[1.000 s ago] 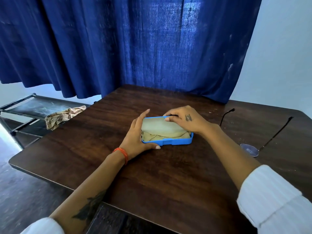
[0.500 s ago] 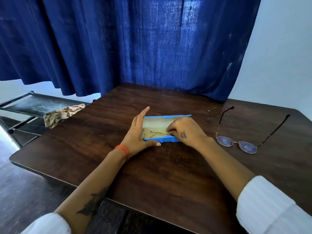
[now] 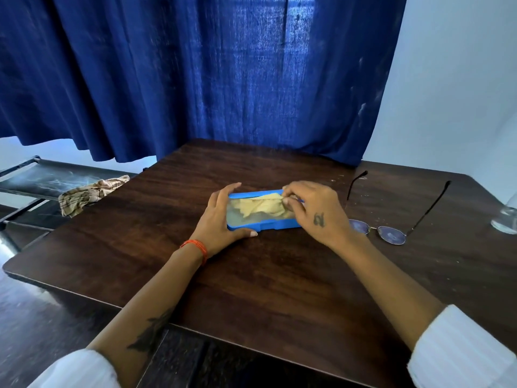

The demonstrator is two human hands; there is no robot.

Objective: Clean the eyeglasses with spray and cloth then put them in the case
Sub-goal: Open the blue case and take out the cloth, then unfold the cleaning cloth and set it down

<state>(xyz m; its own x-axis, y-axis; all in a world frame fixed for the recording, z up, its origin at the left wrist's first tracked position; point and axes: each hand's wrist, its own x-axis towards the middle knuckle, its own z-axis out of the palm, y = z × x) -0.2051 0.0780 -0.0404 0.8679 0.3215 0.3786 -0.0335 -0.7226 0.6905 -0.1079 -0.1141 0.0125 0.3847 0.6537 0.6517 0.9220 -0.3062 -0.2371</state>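
Note:
A blue glasses case (image 3: 268,226) lies open in the middle of the dark wooden table (image 3: 251,289). A crumpled yellow cloth (image 3: 260,206) sits inside it. My left hand (image 3: 221,219) grips the case's left end, thumb along the front edge. My right hand (image 3: 313,211) is over the case's right end, its fingertips pinching the cloth's right edge. The thin-framed eyeglasses (image 3: 391,231) lie on the table to the right of my right hand, temples open and pointing away. A clear bottle (image 3: 507,217) shows at the right frame edge, partly cut off.
A dark blue curtain (image 3: 195,74) hangs behind the table. A low black rack (image 3: 42,177) stands to the left with a checked rag (image 3: 89,191) draped at the table's left corner. White wall at the right.
My right hand has shifted from the case's front to its right end and pinched the yellow cloth, which is now crumpled up. The left hand stays on the case.

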